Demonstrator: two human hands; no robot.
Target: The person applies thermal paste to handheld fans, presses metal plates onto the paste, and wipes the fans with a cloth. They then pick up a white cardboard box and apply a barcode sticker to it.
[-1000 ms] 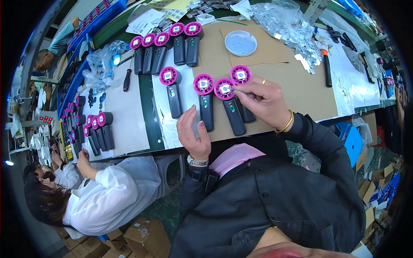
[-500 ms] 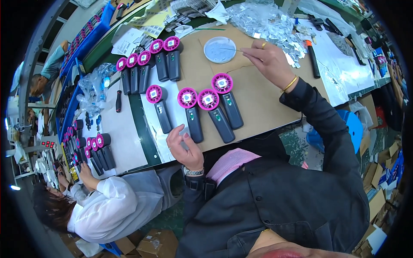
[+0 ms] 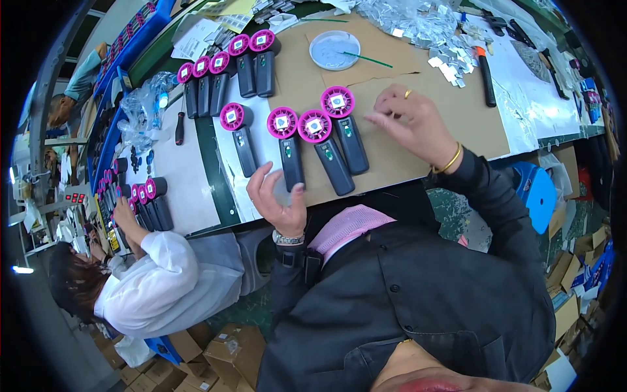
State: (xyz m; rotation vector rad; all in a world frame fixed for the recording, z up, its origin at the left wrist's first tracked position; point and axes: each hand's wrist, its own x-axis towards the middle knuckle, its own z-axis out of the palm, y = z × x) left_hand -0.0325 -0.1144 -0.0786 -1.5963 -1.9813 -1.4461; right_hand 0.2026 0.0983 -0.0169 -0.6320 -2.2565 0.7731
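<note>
Several dark handheld fans with pink round heads lie on the table before me. My left hand [image 3: 277, 199], fingers apart and empty, is at the handle end of one fan [image 3: 292, 157]; I cannot tell whether it touches. To the right of a fan [image 3: 346, 130] hovers my right hand [image 3: 418, 127], fingers half bent, nothing visible in them. White square pieces with a grey patch sit on the nearer fan heads. Beyond my right hand stands a shallow round dish [image 3: 334, 66] of pale paste, with a thin green stick [image 3: 369, 60] resting over its rim.
More fans [image 3: 255, 62] stand in a row at the far left. A screwdriver [image 3: 179, 129] lies left of them. Clear plastic bags [image 3: 398, 19], small silver pieces [image 3: 447, 68] and an orange-tipped black tool [image 3: 486, 78] are at the far right. A co-worker [image 3: 153, 281] sits at left.
My right hand has let go of the green stick, which now lies across the dish rim, and has drawn back toward the fans. My left hand's fingers have spread slightly beside the fan handle.
</note>
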